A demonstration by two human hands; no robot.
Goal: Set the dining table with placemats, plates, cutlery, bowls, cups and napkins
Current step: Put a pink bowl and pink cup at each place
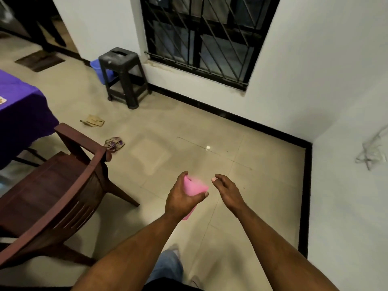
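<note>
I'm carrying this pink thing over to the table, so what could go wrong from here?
1. The left hand alone grips the soft pink folded item; the right hand is off it, so it may slip.
2. The crumpled wrappers on the tiled floor and the dark brown wooden chair could trip you.

The floor (189, 127) is pale beige tile with a black skirting along the white walls. A dark plastic stool (122, 76) stands on it near the window corner, with a blue bucket (98, 70) just behind it. Two crumpled scraps lie on the tiles: a tan one (93, 121) and a patterned one (114, 143) nearer the chair. A brown wooden chair (56, 194) stands at the left, beside the desk (19, 106), which is draped in a purple cloth. A dark mat (39, 60) lies by the doorway at the far left.
</note>
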